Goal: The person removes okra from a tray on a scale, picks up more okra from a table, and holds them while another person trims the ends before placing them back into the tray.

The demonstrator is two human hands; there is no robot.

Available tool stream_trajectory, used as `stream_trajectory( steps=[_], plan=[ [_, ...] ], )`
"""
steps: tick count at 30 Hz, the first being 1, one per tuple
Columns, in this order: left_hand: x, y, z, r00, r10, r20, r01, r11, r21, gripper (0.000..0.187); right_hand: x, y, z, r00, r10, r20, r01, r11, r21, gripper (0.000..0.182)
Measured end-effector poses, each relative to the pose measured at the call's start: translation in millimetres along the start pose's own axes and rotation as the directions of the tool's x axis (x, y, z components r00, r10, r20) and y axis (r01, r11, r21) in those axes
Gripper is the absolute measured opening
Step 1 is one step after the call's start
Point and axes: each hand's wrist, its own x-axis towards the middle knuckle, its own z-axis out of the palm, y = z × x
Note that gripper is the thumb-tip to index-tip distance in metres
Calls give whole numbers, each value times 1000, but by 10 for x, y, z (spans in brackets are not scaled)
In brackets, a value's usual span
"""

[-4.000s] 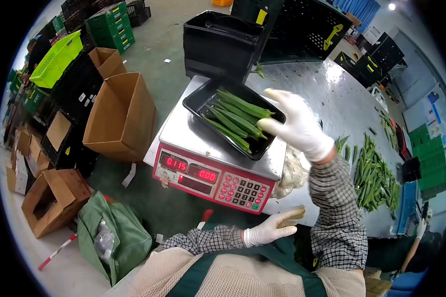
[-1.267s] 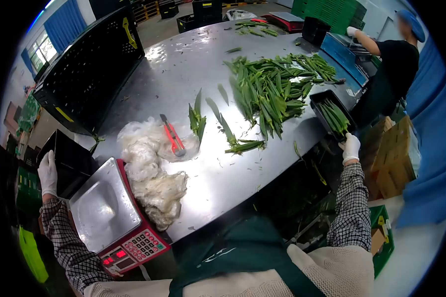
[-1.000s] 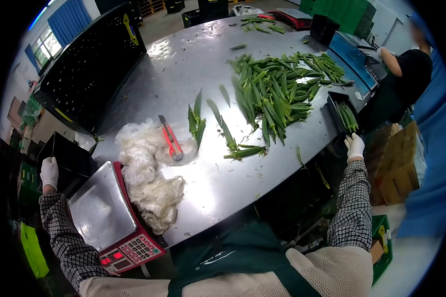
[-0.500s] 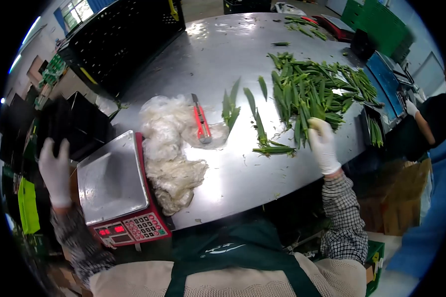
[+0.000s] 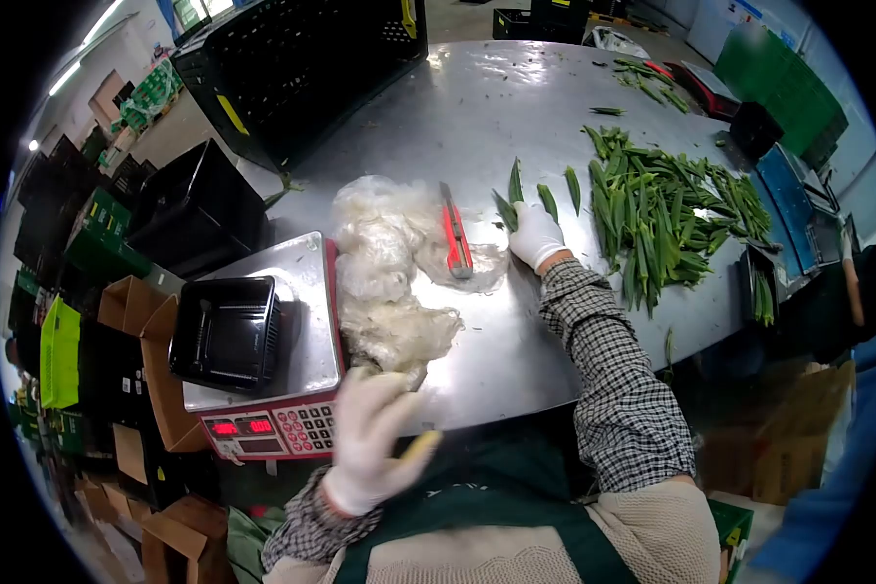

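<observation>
My left hand (image 5: 375,443), in a white glove, is near the front of the red scale (image 5: 307,321), its fingers spread and holding nothing. An empty black plastic tray (image 5: 226,336) rests on the scale's metal plate. My gloved right hand (image 5: 537,236) is low over the middle of the table, its fingers closed around okra pods (image 5: 513,185) whose tips stick out beyond them. Two loose okra pods (image 5: 572,191) lie just right of this hand. A large okra pile (image 5: 657,209) is farther right.
Crumpled clear plastic bags (image 5: 380,263) lie beside the scale, with a red box cutter (image 5: 457,238) on them. A big black crate (image 5: 302,88) stands at the back left, a smaller black crate (image 5: 200,209) below it. Another person's arm (image 5: 854,287) shows at right.
The black tray now sits on the scale. My left hand has moved right, toward my body. My right hand has left the pile for the loose pods in the middle. The view has shifted.
</observation>
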Motion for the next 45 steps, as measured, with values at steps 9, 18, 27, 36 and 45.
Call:
stream_trajectory(
  steps=[9, 18, 27, 36, 45],
  plan=[
    [33, 94, 1610, 999, -48, -4, 38, 837, -546, 33, -1191, 415, -17, 957, -257, -133, 257, 966, -22, 26],
    [-142, -54, 1913, 971, -220, 92, 227, 737, -637, 25, -1810, 556, -534, 891, -91, -445, 275, 888, 368, 16],
    [52, -72, 1932, 764, -497, 411, 444, -58, -894, 22, -2864, 1290, -1252, 973, 58, -225, 9, 958, 285, 22],
    [17, -81, 1996, 848, -427, 313, 446, 257, -857, 21, -1176, 356, -220, 959, -168, -230, 143, 982, -120, 31],
    [18, -128, 2015, 869, -353, 347, 458, 308, -834, 26, -1394, 495, -578, 981, 32, 190, -189, 358, 914, 26]
  ],
)
